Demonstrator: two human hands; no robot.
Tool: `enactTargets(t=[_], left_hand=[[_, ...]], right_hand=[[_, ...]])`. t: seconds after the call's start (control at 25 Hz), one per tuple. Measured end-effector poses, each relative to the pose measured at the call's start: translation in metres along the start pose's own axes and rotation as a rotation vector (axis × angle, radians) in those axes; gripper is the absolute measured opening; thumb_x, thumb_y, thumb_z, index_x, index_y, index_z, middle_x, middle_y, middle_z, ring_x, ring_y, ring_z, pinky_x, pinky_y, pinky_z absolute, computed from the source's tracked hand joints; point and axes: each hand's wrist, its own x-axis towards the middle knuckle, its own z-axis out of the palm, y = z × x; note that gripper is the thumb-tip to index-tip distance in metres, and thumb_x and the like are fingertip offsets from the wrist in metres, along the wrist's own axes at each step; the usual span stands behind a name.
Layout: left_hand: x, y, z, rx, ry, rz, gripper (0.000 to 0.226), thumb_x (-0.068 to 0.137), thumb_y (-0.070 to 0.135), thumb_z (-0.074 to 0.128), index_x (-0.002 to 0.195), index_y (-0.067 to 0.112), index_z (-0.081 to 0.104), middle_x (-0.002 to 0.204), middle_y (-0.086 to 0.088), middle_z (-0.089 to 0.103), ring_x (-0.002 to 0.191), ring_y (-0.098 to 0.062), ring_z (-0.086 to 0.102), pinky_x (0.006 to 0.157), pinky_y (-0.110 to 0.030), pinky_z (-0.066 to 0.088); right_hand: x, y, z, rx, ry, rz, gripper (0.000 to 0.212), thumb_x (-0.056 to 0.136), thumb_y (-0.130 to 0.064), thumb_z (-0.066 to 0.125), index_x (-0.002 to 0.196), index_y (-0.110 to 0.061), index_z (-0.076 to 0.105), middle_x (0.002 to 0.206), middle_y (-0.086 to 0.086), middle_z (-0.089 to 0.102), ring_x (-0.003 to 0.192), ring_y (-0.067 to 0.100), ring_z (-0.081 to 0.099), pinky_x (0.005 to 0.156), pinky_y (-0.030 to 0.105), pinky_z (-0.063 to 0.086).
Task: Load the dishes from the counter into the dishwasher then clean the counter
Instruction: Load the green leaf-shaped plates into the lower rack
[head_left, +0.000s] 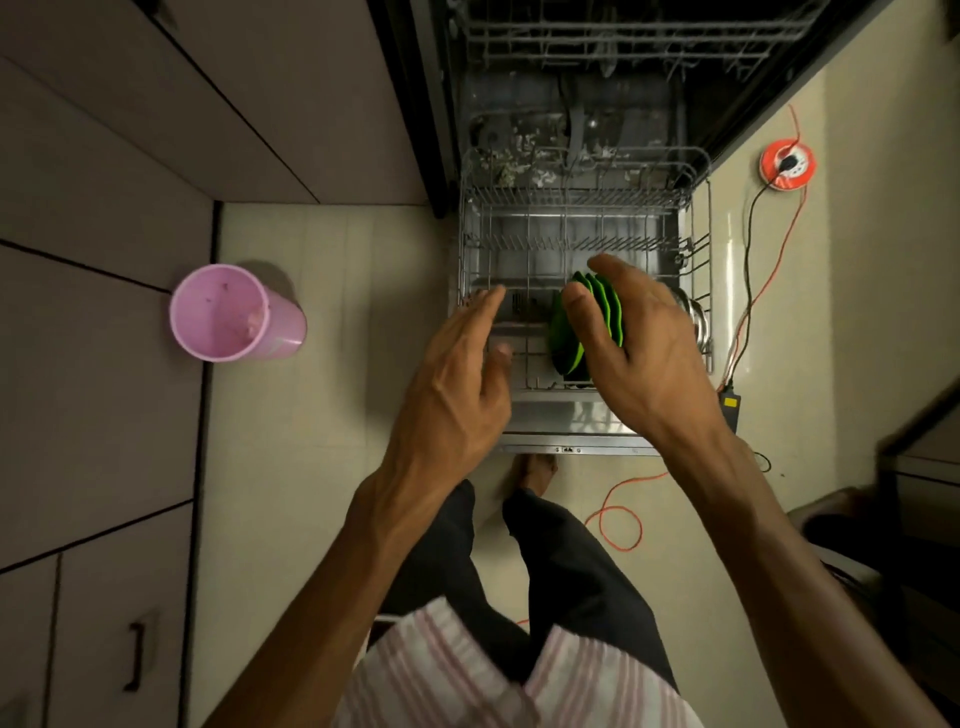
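Note:
Several green plates (597, 317) stand on edge in the pulled-out lower rack (524, 249) of the open dishwasher. My right hand (639, 348) holds them from above, thumb on their left side and fingers on the right. My left hand (457, 364) hovers over the rack's near left corner with relaxed fingers, holding nothing. A metal dish (698, 317) shows at the rack's right edge, partly hidden by my right hand. The upper rack (623, 36) sits inside the machine at the top.
A pink bin (234, 314) stands on the floor to the left, beside grey cabinets (93, 364). An orange cable reel (787, 166) and its orange cord (618, 525) lie on the floor right of the dishwasher door (571, 441). My foot is under the door's edge.

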Motion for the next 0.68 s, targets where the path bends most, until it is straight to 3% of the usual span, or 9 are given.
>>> enactTargets(t=[0.2, 0.36, 0.48, 0.68], left_hand=[[-0.058, 0.04, -0.04, 0.007, 0.054, -0.028, 0.051, 0.103, 0.022, 0.044, 0.152, 0.018, 0.03, 0.156, 0.0, 0.033, 0.145, -0.015, 0.028, 0.118, -0.031, 0.028], [-0.076, 0.059, -0.061, 0.017, 0.17, -0.047, 0.05, 0.104, 0.027, 0.042, 0.151, 0.02, 0.03, 0.157, 0.0, 0.033, 0.145, -0.012, 0.028, 0.117, -0.028, 0.026], [-0.082, 0.075, -0.07, -0.015, 0.237, -0.073, 0.051, 0.103, 0.034, 0.04, 0.152, 0.024, 0.028, 0.158, 0.003, 0.03, 0.145, -0.01, 0.026, 0.119, -0.033, 0.026], [-0.092, 0.077, -0.079, -0.073, 0.333, -0.117, 0.055, 0.101, 0.048, 0.037, 0.152, 0.03, 0.027, 0.159, 0.007, 0.027, 0.146, -0.01, 0.024, 0.119, -0.04, 0.027]], right_hand=[[-0.046, -0.043, -0.038, 0.062, -0.034, -0.046, 0.058, 0.099, -0.056, 0.032, 0.138, -0.014, 0.046, 0.133, 0.006, 0.056, 0.118, 0.01, 0.047, 0.098, 0.037, 0.045], [-0.077, -0.061, -0.051, 0.15, -0.047, -0.099, 0.055, 0.098, -0.054, 0.037, 0.137, -0.016, 0.046, 0.127, -0.005, 0.055, 0.112, 0.0, 0.042, 0.097, 0.038, 0.047], [-0.088, -0.07, -0.059, 0.154, -0.094, -0.133, 0.065, 0.095, -0.061, 0.032, 0.143, -0.019, 0.041, 0.141, 0.0, 0.051, 0.124, 0.005, 0.043, 0.103, 0.037, 0.044], [-0.075, -0.092, -0.067, 0.055, -0.171, -0.292, 0.068, 0.094, -0.063, 0.03, 0.145, -0.018, 0.039, 0.145, 0.003, 0.048, 0.131, 0.014, 0.044, 0.105, 0.032, 0.039]])
